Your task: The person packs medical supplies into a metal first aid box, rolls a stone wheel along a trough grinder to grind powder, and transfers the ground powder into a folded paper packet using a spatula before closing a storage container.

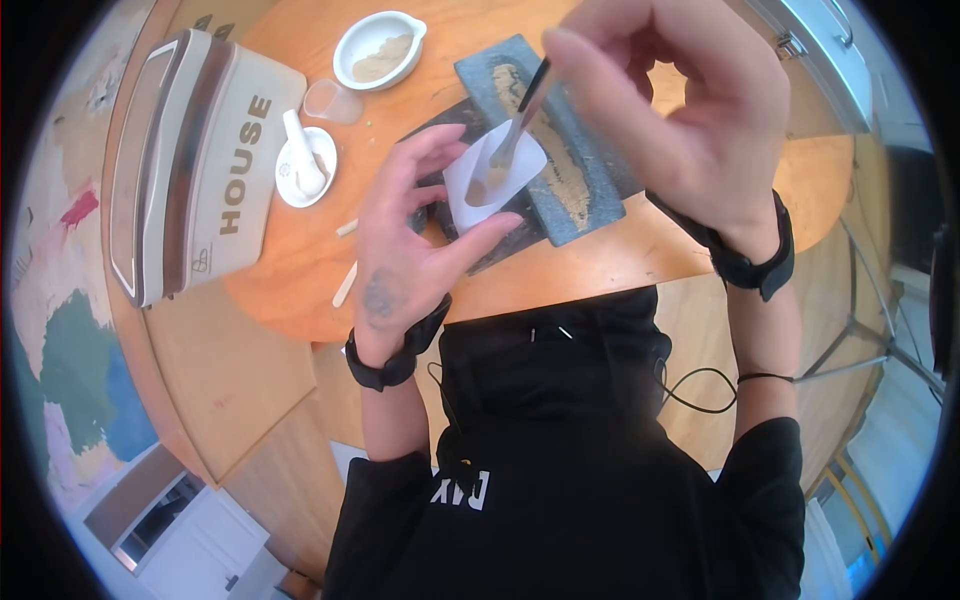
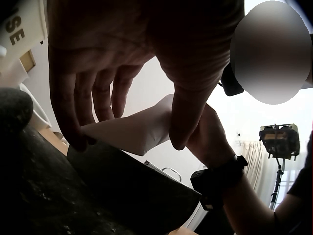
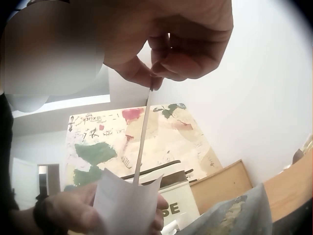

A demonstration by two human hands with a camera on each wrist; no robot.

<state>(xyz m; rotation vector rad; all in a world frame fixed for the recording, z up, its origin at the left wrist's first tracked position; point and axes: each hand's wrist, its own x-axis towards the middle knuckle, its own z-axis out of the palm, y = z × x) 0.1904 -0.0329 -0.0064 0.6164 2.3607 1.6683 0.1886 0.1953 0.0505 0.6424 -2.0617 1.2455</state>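
My left hand holds a folded white paper between thumb and fingers, bent into a trough with a little tan powder inside. From above, my right hand pinches the upper end of a thin metal spatula between thumb and fingertips. The spatula slants down, and its lower end reaches into the paper, as the right wrist view also shows with the spatula and paper. Just right of the paper lies a grey stone slab bearing a long strip of tan powder.
A white bowl of tan powder stands at the back, near a small clear cup. Left of my left hand, a white pestle rests on a small white dish. A box marked HOUSE borders the round wooden table.
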